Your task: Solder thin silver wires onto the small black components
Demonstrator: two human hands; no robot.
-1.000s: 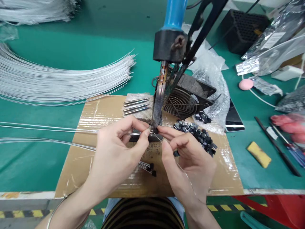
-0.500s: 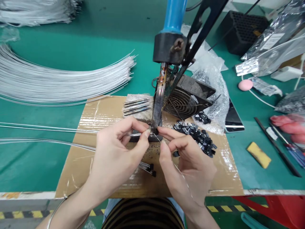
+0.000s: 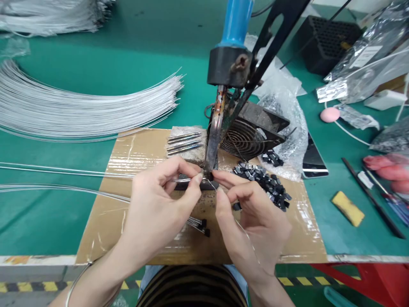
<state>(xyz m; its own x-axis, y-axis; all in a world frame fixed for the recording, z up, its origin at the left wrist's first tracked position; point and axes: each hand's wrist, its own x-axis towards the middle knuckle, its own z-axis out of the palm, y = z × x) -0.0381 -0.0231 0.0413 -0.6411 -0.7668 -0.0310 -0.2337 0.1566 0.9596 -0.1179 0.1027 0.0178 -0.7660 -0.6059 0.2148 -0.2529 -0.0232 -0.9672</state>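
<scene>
My left hand [image 3: 162, 204] pinches thin grey wires [image 3: 70, 171] between thumb and fingertips, their ends close under the soldering iron [image 3: 213, 149]. The iron is clamped upright, tip down, over a small dark block [image 3: 183, 184]. On the other side of the tip, my right hand [image 3: 252, 217] is closed on a thin strand of solder wire [image 3: 247, 236], which runs across the palm towards the wrist. Its index finger reaches to the tip; whether it also touches a small part there is hidden. Below the left hand lie wires with black connectors [image 3: 201, 227] on their ends.
Loose black connectors [image 3: 265, 183] are heaped right of the iron, by a fan [image 3: 246, 136]. Spare metal tips [image 3: 183, 143] rest on a pad behind my left hand. A large wire bundle [image 3: 96, 111] fills the left. A yellow sponge [image 3: 347, 208] lies at right.
Both hands hold nearly the same place and grip at the iron's tip. The whole view has shifted very slightly; nothing is let go or picked up.
</scene>
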